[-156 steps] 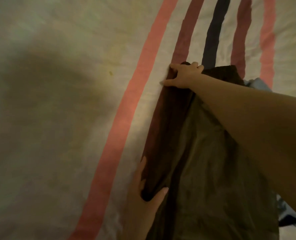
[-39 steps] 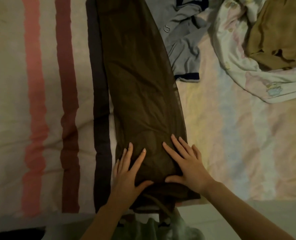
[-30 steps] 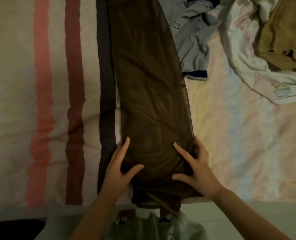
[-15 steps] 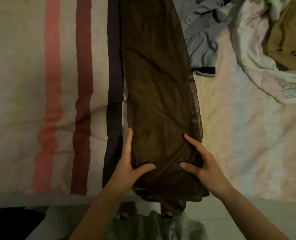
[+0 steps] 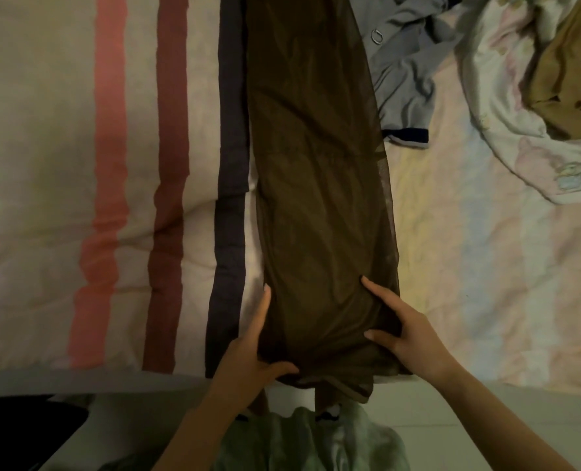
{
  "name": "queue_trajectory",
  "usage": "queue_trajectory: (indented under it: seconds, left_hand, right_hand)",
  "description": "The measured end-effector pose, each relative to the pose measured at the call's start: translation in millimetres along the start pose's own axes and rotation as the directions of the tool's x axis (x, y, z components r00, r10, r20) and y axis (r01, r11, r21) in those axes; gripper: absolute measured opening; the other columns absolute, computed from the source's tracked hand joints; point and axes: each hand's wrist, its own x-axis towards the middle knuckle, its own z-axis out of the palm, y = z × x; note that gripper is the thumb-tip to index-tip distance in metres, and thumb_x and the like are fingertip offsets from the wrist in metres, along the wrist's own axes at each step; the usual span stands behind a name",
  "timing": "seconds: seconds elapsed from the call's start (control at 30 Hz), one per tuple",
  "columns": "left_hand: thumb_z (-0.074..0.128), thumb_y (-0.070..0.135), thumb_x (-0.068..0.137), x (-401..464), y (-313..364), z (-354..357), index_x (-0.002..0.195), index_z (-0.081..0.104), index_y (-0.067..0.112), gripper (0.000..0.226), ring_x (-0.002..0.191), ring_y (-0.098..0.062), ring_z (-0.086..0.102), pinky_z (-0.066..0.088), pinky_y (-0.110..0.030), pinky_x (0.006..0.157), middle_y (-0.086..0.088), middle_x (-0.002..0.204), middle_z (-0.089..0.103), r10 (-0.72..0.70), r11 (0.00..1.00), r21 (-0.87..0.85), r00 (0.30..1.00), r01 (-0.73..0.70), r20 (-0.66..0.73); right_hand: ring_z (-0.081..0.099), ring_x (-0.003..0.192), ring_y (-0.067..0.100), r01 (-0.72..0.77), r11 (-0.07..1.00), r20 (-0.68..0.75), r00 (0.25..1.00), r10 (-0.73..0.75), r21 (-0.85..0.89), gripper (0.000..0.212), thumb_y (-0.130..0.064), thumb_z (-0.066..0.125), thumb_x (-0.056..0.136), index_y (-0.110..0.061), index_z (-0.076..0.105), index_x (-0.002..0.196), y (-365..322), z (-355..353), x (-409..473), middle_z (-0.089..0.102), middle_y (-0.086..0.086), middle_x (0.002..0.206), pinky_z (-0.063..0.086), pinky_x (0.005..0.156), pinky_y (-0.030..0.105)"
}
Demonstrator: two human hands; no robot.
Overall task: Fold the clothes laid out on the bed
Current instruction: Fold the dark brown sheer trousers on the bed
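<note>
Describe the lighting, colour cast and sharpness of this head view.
Head view: dim, warm yellow-green cast; the brown sheer garment reads almost black, its folds barely visible; both hands stay fairly sharp; bed edges bow from wide-angle distortion; the lower left corner is lost in shadow.

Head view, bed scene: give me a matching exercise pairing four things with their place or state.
Things:
1. sheer brown garment
2. grey shirt
3. tan garment
4. left hand

Places or states:
A. crumpled, far right
B. laid out long down the middle
C. holding the near left edge
D. bunched beside the brown piece's right edge

Pairs: 1-B, 2-D, 3-A, 4-C
</note>
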Motion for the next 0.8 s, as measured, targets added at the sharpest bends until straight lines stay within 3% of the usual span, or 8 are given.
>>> queue_trajectory:
  seconds: [0.07, 0.13, 0.2, 0.27, 0.43, 0.57, 0.7, 0.8]
  left_hand:
    - [0.083, 0.047, 0.059, 1.4, 1.5, 0.2, 0.128, 0.0, 0.074, 0.112, 0.14, -0.016, 0.031, 0.032, -0.049, 0.112, 0.01, 0.154, 0.023, 0.029, 0.997, -0.075, 0.999, -0.033, -0.043]
    - [0.073, 0.061, 0.063, 8.2, 4.3, -1.3, 0.133, 0.006, 0.069, 0.098, 0.14, -0.007, 0.027, 0.03, -0.049, 0.113, 0.019, 0.152, 0.023, 0.061, 0.987, -0.143, 0.991, -0.078, -0.117]
    - [0.062, 0.063, 0.073, 20.8, 9.6, -3.5, 0.131, 0.006, 0.071, 0.081, 0.134, 0.012, 0.023, 0.027, -0.039, 0.114, 0.04, 0.143, 0.018, 0.087, 0.988, -0.112, 0.986, -0.103, -0.14]
    - [0.062, 0.057, 0.08, 32.0, 18.4, -3.0, 0.131, 0.0, 0.071, 0.082, 0.123, 0.029, 0.015, 0.023, -0.027, 0.11, 0.053, 0.132, 0.007, 0.107, 0.992, -0.06, 0.993, -0.109, -0.045]
    - [0.073, 0.039, 0.076, 37.3, 23.8, 10.3, 0.143, -0.002, 0.051, 0.101, 0.142, 0.002, 0.009, 0.019, -0.033, 0.118, 0.024, 0.151, 0.004, 0.159, 0.985, 0.048, 0.983, -0.164, 0.09]
    - [0.075, 0.032, 0.077, 27.5, 25.5, -1.7, 0.14, 0.023, 0.057, 0.086, 0.135, 0.011, 0.023, 0.028, -0.017, 0.111, 0.04, 0.143, 0.021, 0.162, 0.981, -0.127, 0.978, -0.146, 0.132]
    - [0.077, 0.027, 0.076, 24.0, 44.9, -28.0, 0.135, 0.044, 0.045, 0.07, 0.129, 0.0, 0.043, 0.041, -0.021, 0.103, 0.024, 0.139, 0.044, 0.214, 0.96, -0.207, 0.971, -0.189, 0.11]
    - [0.067, 0.035, 0.081, 28.5, 49.4, -44.3, 0.128, 0.049, 0.051, 0.053, 0.122, 0.004, 0.048, 0.045, -0.017, 0.097, 0.026, 0.133, 0.049, 0.144, 0.953, -0.279, 0.987, -0.118, 0.076]
  right_hand:
    - [0.034, 0.121, -0.009, -0.02, 0.999, 0.014, 1.0, 0.02, -0.033, 0.075, -0.019, 0.067, 0.082, -0.049, 0.025, 0.137, 3.0, 0.6, 3.0, 0.028, -0.04, 0.127, 0.029, 0.102, 0.008]
    - [0.035, 0.117, -0.021, -0.037, 0.999, 0.044, 0.998, 0.035, 0.04, 0.075, -0.038, 0.065, 0.08, -0.054, 0.022, 0.138, 1.1, -0.8, 4.8, 0.027, -0.048, 0.127, 0.032, 0.1, 0.005]
    - [0.036, 0.114, -0.026, -0.048, 0.99, 0.034, 0.998, 0.044, 0.133, 0.071, -0.053, 0.06, 0.077, -0.059, 0.022, 0.137, -5.7, -1.0, 8.7, 0.029, -0.054, 0.125, 0.037, 0.095, 0.004]
    - [0.035, 0.118, -0.024, -0.023, 0.994, 0.013, 1.0, 0.022, 0.107, 0.072, -0.054, 0.058, 0.078, -0.056, 0.02, 0.139, -12.3, 2.4, 12.6, 0.029, -0.051, 0.128, 0.036, 0.096, 0.005]
    - [0.033, 0.13, -0.003, 0.052, 0.998, 0.036, 0.998, -0.051, -0.032, 0.081, -0.035, 0.063, 0.081, -0.044, 0.013, 0.144, -17.4, 9.9, 11.6, 0.023, -0.033, 0.139, 0.031, 0.106, 0.011]
    - [0.039, 0.13, 0.0, 0.039, 0.997, 0.084, 0.995, -0.045, 0.071, 0.077, -0.031, 0.065, 0.079, -0.043, 0.023, 0.142, -26.2, -2.0, 3.1, 0.031, -0.03, 0.14, 0.038, 0.107, 0.025]
    - [0.047, 0.119, -0.008, 0.017, 0.982, 0.06, 0.998, -0.028, 0.19, 0.061, -0.04, 0.066, 0.076, -0.05, 0.043, 0.131, -47.0, -23.4, 0.3, 0.046, -0.033, 0.129, 0.045, 0.096, 0.017]
    - [0.055, 0.108, -0.004, -0.091, 0.942, 0.061, 0.995, 0.075, 0.324, 0.043, -0.053, 0.059, 0.074, -0.055, 0.054, 0.117, -54.8, -36.3, 6.7, 0.053, -0.031, 0.12, 0.05, 0.084, 0.014]
